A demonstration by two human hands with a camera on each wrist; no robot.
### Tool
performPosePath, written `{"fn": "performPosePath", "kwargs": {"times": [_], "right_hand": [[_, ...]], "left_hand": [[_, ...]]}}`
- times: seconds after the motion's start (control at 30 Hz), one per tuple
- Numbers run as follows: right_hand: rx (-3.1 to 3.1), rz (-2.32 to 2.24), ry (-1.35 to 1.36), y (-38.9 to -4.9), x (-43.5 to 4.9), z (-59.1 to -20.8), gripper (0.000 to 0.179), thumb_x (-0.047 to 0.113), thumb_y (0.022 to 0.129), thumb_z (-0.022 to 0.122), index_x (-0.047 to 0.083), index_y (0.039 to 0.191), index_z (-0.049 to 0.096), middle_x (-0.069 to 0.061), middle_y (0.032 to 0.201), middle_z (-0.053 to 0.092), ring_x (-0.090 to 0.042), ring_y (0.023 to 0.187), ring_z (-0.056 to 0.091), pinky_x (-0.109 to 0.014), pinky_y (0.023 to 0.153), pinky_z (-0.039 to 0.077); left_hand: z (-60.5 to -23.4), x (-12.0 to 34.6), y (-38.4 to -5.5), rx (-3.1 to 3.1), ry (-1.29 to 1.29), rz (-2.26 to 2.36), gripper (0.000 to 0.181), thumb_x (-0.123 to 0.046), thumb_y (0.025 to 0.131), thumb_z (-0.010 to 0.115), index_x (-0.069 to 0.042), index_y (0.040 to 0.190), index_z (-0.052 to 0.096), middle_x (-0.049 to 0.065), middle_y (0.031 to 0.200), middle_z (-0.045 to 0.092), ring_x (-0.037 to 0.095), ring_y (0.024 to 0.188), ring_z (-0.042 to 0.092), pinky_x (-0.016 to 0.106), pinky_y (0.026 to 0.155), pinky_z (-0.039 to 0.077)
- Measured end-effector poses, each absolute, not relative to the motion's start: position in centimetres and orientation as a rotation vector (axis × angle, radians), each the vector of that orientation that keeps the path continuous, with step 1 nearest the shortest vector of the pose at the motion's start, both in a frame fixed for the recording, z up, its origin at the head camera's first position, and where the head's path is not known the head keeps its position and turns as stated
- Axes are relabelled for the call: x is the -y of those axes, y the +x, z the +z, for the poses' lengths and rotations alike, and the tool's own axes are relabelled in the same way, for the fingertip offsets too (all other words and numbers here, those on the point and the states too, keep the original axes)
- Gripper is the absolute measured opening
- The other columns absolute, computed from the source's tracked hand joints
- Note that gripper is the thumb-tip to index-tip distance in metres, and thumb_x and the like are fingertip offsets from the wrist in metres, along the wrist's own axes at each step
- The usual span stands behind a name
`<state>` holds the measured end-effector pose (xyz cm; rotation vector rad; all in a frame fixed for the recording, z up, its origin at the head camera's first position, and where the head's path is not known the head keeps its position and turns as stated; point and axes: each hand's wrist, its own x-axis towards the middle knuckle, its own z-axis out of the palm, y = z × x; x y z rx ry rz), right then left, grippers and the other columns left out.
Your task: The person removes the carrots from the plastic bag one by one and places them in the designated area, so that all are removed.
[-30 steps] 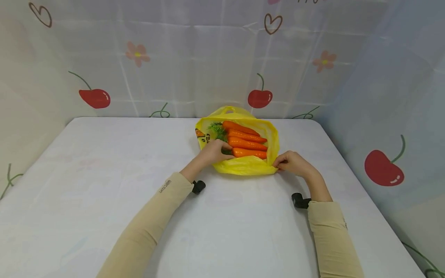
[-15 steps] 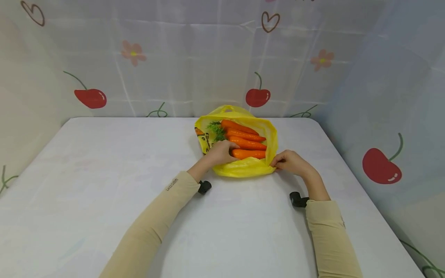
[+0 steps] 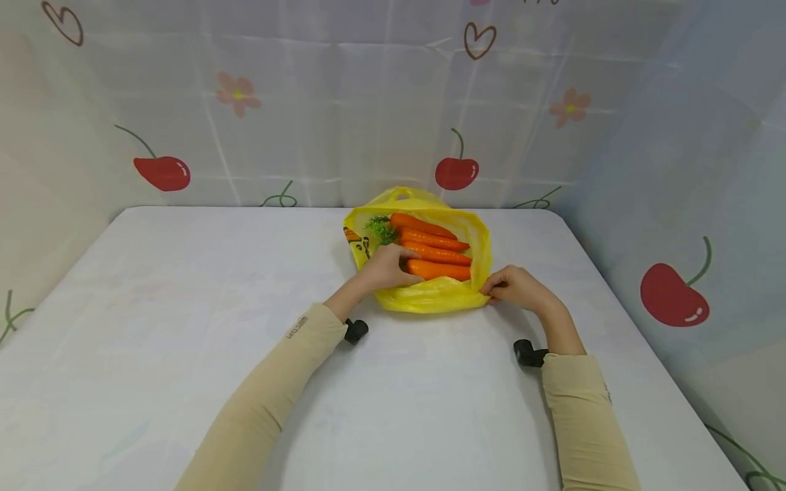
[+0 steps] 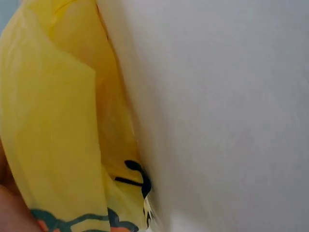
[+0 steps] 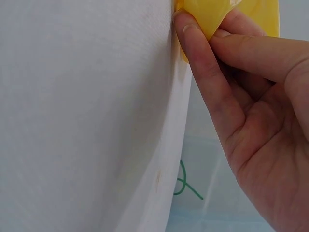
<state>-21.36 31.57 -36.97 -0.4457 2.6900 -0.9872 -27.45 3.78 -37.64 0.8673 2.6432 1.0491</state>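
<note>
A yellow plastic bag (image 3: 430, 300) lies on its side at the far middle of the table, its mouth toward me. Several orange carrots (image 3: 432, 254) with green tops (image 3: 382, 230) lie in it side by side. My left hand (image 3: 385, 268) reaches in at the bag's left, thumb and fingers around the leafy end of the nearest carrot (image 3: 442, 270). In the left wrist view, the bag (image 4: 58, 121) hides most of that hand. At the bag's front right corner, my right hand (image 3: 516, 288) pinches the rim between thumb and fingers, as the right wrist view shows.
The white table (image 3: 405, 409) extends in front of the bag and to both sides. A patterned curtain (image 3: 344, 123) stands right behind the table's back edge. A black wrist camera (image 3: 356, 331) sits under the left wrist, another black camera (image 3: 528, 354) by the right.
My left hand has slid a little to the right onto the nearest carrot, its thumb and fingers now around the end. My right hand keeps its pinch on the bag's rim.
</note>
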Motion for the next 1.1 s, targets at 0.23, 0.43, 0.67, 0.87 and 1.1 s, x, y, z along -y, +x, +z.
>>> {"fn": "performPosePath", "kwargs": {"times": [0.23, 0.43, 0.67, 0.87, 1.1], "right_hand": [[-2.674, -1.022, -0.459, -21.4, -31.7, -37.2, 0.016, -0.012, 0.087, 0.055, -0.008, 0.091, 0.070, -0.012, 0.085, 0.067, -0.023, 0.074, 0.060, -0.035, 0.072, 0.053], [-2.667, -1.043, -0.456, -21.4, -32.0, -37.4, 0.017, -0.012, 0.087, 0.054, -0.009, 0.093, 0.069, -0.013, 0.086, 0.067, -0.023, 0.074, 0.061, -0.037, 0.072, 0.053], [-2.642, -1.078, -0.423, -21.5, -32.2, -37.6, 0.018, -0.011, 0.088, 0.052, -0.009, 0.096, 0.068, -0.012, 0.087, 0.066, -0.022, 0.074, 0.061, -0.034, 0.072, 0.053], [-2.634, -1.099, -0.393, -21.7, -32.3, -37.7, 0.019, -0.008, 0.090, 0.054, -0.008, 0.103, 0.067, -0.011, 0.090, 0.065, -0.022, 0.074, 0.062, -0.032, 0.073, 0.053], [-2.636, -1.113, -0.361, -21.9, -32.6, -37.9, 0.017, -0.006, 0.090, 0.057, -0.007, 0.106, 0.059, -0.009, 0.082, 0.065, -0.022, 0.071, 0.063, -0.029, 0.071, 0.053]], "left_hand": [[-36.9, -2.6, -27.5, -2.640, 0.828, 1.116, 0.050, -0.029, 0.078, 0.078, -0.008, 0.121, 0.064, 0.005, 0.119, 0.060, 0.020, 0.107, 0.050, 0.032, 0.093, 0.040], [-36.5, -1.7, -27.5, -2.639, 0.815, 1.141, 0.052, -0.032, 0.077, 0.078, -0.010, 0.121, 0.064, 0.006, 0.120, 0.058, 0.020, 0.107, 0.049, 0.034, 0.094, 0.040], [-36.1, -0.7, -27.2, -2.593, 0.826, 1.212, 0.053, -0.032, 0.077, 0.078, -0.009, 0.122, 0.063, 0.005, 0.116, 0.060, 0.018, 0.096, 0.051, 0.029, 0.084, 0.045], [-35.9, 0.1, -26.8, -2.602, 0.796, 1.225, 0.053, -0.033, 0.077, 0.078, -0.010, 0.122, 0.063, 0.005, 0.119, 0.059, 0.019, 0.097, 0.050, 0.031, 0.085, 0.045], [-35.6, 0.5, -26.4, -2.613, 0.736, 1.209, 0.052, -0.033, 0.077, 0.078, -0.011, 0.122, 0.064, 0.004, 0.121, 0.058, 0.019, 0.101, 0.050, 0.032, 0.090, 0.043]]}}
